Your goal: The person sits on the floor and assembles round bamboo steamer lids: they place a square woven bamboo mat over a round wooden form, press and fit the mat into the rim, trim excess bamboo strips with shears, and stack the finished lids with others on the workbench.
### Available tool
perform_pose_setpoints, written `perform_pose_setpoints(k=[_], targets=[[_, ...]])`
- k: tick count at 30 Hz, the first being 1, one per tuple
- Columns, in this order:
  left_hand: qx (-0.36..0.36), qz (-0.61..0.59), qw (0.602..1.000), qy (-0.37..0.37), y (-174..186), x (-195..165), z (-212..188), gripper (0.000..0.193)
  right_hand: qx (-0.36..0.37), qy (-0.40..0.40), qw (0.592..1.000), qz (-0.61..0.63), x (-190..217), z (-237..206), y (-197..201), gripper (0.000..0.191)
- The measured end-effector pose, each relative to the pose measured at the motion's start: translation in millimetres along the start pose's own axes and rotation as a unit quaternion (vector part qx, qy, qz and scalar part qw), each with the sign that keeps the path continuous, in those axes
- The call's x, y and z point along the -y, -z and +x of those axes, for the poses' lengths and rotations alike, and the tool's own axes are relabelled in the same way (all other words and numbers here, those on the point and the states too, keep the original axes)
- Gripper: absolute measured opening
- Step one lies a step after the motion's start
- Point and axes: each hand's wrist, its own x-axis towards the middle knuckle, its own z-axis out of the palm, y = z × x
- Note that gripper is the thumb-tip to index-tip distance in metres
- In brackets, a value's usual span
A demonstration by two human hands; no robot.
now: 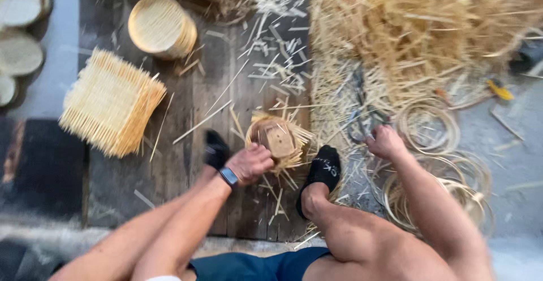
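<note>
- The wooden boards (186,117) on the floor carry a square stack of woven mats (110,103), a round stack of woven discs (161,25) and loose straw strips.
- The half-woven straw piece (278,139) sits on the boards between the person's socked feet; pinning it firmly there would likely keep the weave tight.
- The left hand (249,162) presses on its edge, grip curled nearly closed.
- The right hand (386,141) reaches into the straw near the scissors (362,120); its grip cannot be made out.
</note>
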Motion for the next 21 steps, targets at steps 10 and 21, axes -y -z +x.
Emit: perform_pose_setpoints(k=[10,21], targets=[[-0.176,-0.015,0.931,0.319,-4.6,25.0,17.7,0.089,-0.046,-0.176,0.977,0.112,9.5,37.8,-33.7,0.064],[-0.247,-0.021,0.917,0.312,-36.3,22.9,83.9,0.095,0.098,-0.207,0.871,0.435,6.3,-27.5,-50.0,0.052]])
